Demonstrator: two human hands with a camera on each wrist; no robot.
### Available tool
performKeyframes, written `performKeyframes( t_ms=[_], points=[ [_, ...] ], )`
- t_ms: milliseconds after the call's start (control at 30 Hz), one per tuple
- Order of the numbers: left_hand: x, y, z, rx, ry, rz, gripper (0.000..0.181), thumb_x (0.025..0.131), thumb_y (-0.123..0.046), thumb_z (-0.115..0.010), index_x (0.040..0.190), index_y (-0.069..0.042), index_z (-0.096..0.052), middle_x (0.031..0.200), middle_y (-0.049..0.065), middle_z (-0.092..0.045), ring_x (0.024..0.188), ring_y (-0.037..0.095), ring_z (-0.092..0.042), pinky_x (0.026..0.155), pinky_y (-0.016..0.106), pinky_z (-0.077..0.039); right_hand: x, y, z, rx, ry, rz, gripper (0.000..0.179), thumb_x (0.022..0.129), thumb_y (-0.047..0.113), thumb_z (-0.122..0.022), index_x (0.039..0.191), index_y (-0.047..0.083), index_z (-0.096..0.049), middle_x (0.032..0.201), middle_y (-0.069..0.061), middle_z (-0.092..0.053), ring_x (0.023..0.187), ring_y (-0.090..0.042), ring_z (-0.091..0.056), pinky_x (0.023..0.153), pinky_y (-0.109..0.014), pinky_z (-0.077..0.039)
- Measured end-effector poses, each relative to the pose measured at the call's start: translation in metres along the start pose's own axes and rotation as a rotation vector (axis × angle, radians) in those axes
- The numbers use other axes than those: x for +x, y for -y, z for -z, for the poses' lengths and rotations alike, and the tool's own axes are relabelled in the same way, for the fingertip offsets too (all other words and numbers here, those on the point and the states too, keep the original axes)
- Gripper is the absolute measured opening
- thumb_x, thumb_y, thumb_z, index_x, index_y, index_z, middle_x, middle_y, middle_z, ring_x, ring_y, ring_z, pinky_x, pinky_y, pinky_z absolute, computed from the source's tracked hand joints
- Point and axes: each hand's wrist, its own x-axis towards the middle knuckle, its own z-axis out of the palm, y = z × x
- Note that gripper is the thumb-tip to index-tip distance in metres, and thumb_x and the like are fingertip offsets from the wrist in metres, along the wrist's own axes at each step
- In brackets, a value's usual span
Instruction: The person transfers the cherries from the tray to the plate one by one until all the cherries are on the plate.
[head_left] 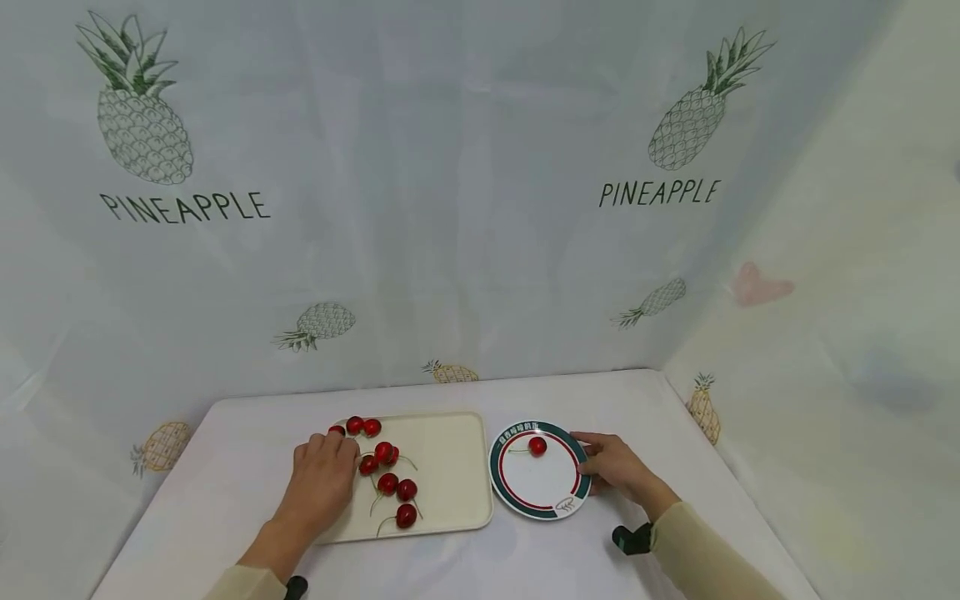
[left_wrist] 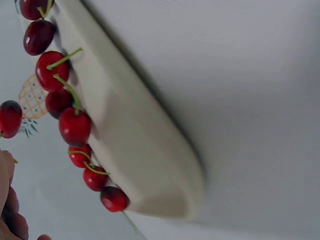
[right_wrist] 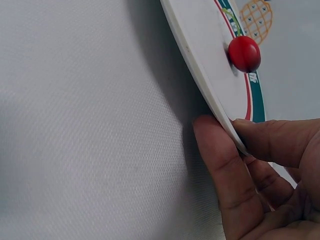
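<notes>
At the left end of a cream tray (head_left: 453,475), my left hand (head_left: 322,483) reaches over the rim with curled fingers. It seems to pinch the stem of a red cherry (left_wrist: 10,119), whose fruit shows just beyond the thumb; the grip itself is partly hidden. Several more cherries (head_left: 406,516) with green stems lie on the tray's left half. To the right, my right hand (head_left: 618,471) grips the rim of a round white plate (right_wrist: 205,65) with a green and red border, thumb on top and fingers beneath. One cherry (right_wrist: 244,53) lies on that plate.
The plate stands close beside the tray's right edge. A white cloth (head_left: 540,558) covers the table, and a pineapple-printed curtain (head_left: 465,208) hangs behind it. More of that fabric rises at the right. Dark bands (head_left: 632,539) sit at both wrists.
</notes>
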Motion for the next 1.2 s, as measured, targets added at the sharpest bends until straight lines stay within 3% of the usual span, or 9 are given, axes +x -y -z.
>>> performKeyframes(
  t_ms=[200, 367, 533, 900, 1200],
  points=[
    [0.007, -0.008, 0.002, -0.001, 0.017, -0.023, 0.016, 0.098, -0.015, -0.071, 0.096, -0.009, -0.057, 0.094, 0.007, -0.052, 0.092, 0.029, -0.045, 0.084, 0.049, -0.040, -0.003, -0.003, -0.006, -0.015, -0.022, 0.004, 0.061, 0.092, -0.005, -0.072, 0.150, 0.010, -0.058, 0.129, -0.020, -0.065, 0.078, -0.025, -0.066, 0.066, -0.039, -0.061],
    [0.022, -0.018, 0.004, -0.020, -0.040, -0.069, 0.016, 0.097, -0.012, -0.072, 0.096, -0.007, -0.057, 0.090, 0.007, -0.050, 0.088, 0.028, -0.044, 0.081, 0.047, -0.038, -0.001, -0.003, -0.007, -0.023, -0.035, 0.001, 0.062, 0.092, -0.004, -0.072, 0.150, 0.011, -0.058, 0.133, -0.021, -0.064, 0.079, -0.025, -0.066, 0.066, -0.038, -0.062],
    [0.038, -0.033, 0.006, -0.015, -0.025, -0.095, 0.016, 0.100, -0.012, -0.070, 0.095, -0.007, -0.056, 0.088, 0.006, -0.047, 0.086, 0.027, -0.042, 0.082, 0.047, -0.040, 0.000, -0.003, -0.006, -0.032, -0.039, 0.004, 0.061, 0.092, -0.003, -0.073, 0.149, 0.011, -0.059, 0.127, -0.019, -0.066, 0.078, -0.024, -0.066, 0.065, -0.037, -0.061],
    [0.076, -0.083, -0.002, -0.036, 0.066, -0.123, 0.015, 0.104, -0.020, -0.066, 0.102, -0.008, -0.058, 0.093, 0.006, -0.050, 0.091, 0.026, -0.042, 0.085, 0.045, -0.039, -0.001, 0.000, -0.005, -0.043, -0.061, 0.005, 0.062, 0.091, -0.003, -0.074, 0.149, 0.010, -0.059, 0.126, -0.018, -0.065, 0.078, -0.023, -0.065, 0.063, -0.036, -0.060],
    [0.094, -0.125, -0.023, -0.064, 0.139, -0.158, 0.015, 0.106, -0.024, -0.062, 0.105, -0.009, -0.059, 0.097, 0.006, -0.051, 0.095, 0.026, -0.043, 0.087, 0.045, -0.040, -0.002, 0.000, -0.004, -0.031, -0.056, 0.013, 0.059, 0.091, -0.003, -0.073, 0.148, 0.010, -0.060, 0.124, -0.017, -0.066, 0.075, -0.024, -0.065, 0.062, -0.036, -0.059]
  ],
)
